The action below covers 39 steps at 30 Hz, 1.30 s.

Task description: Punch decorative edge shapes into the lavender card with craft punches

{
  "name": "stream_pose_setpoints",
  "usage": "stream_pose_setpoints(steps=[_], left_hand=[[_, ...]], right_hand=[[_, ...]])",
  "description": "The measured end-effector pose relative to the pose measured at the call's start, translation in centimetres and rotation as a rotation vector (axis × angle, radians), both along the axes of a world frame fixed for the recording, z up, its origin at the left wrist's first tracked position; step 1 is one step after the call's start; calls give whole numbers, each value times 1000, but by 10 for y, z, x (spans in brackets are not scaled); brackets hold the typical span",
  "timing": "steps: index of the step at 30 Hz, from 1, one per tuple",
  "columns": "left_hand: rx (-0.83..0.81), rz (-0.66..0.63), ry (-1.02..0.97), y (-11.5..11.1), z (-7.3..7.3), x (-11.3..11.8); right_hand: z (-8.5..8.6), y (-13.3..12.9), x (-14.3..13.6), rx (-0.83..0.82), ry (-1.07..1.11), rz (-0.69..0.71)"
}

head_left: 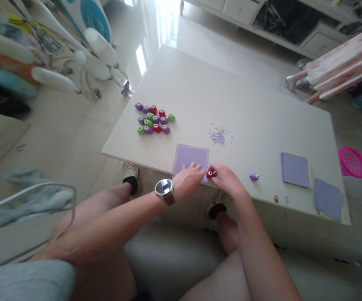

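A square purple sheet of paper point(191, 155) lies at the table's front edge, with small holes punched along its visible borders. My left hand point(189, 179) rests on it, fingers stretched out over the lower part. At the sheet's lower right corner my right hand point(226, 179) is closed on a small red craft punch point(210, 174). The punch touches the paper's edge, and part of it is hidden by the fingers. To the right of that hand a purple craft punch point(254, 177) sits apart on the table.
Several red, green and purple punches point(155, 119) stand grouped at the left. Purple and yellow paper bits point(218, 136) lie mid-table. Stacked purple paper point(296, 169) and punched sheets point(327, 198) are at the right. Beyond them is a pink basket point(353, 162). Another person's legs point(299, 77) show at upper right.
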<state>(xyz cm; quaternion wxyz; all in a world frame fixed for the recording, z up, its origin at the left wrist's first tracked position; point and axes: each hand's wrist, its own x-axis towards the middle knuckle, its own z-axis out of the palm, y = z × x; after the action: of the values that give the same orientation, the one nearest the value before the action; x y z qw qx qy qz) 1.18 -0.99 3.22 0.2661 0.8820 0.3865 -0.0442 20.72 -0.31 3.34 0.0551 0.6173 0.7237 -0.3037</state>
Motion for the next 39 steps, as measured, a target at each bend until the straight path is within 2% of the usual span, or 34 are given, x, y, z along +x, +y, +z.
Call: stream_pose_setpoints(steps=[7,11,18,22,30,39], left_hand=[[2,-15,-15,0,-1,-2],[-12,-9,-29,0,-1,-3],[-24,-12,-28,1,1,-3],[-26,-7,-25,1,0,-3],[-14,-15,-33,1,-2,-3],[11,-24,-29,0,-6,-3]], right_hand=[[-7,1,-3,44,-16,24],[-6,2,-3,44,4,12],[10,4,0,-99,168,-136],[13,4,2,-129,163,-192],[7,4,3,-169,120,-210],[10,6,4,-211,89,-211]])
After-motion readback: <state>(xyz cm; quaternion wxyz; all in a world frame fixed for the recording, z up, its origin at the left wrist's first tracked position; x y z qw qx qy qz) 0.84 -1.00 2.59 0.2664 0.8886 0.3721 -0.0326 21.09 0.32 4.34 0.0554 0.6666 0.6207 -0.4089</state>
